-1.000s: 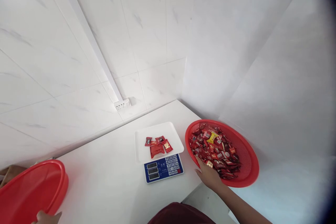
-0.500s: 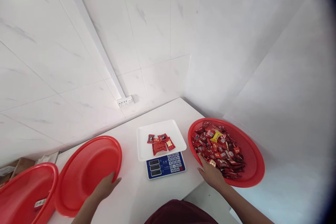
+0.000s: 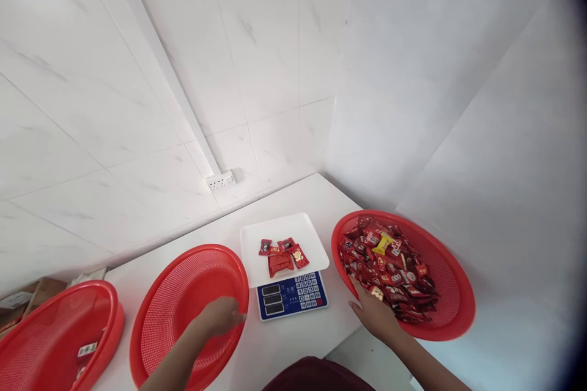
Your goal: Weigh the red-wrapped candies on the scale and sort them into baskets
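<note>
Three round red plastic mesh baskets [image 3: 192, 311] [image 3: 454, 293] [image 3: 59, 336], one white-topped blue-faced electronic scale [image 3: 291, 294], five or so red wrapped candies [image 3: 282, 255] on its tray, two bare hands [image 3: 219, 316] [image 3: 376, 317], one white wall socket [image 3: 220, 181]

Bright, even overhead light. Glare spots on the glossy wall tiles [image 3: 137, 91] at top left and top centre. Soft, faint shadows under the scale [image 3: 290, 293] and baskets. Strong wide-angle bending of straight lines; dark vignette along the right edge. Sharp centre, slightly soft margins.
</note>
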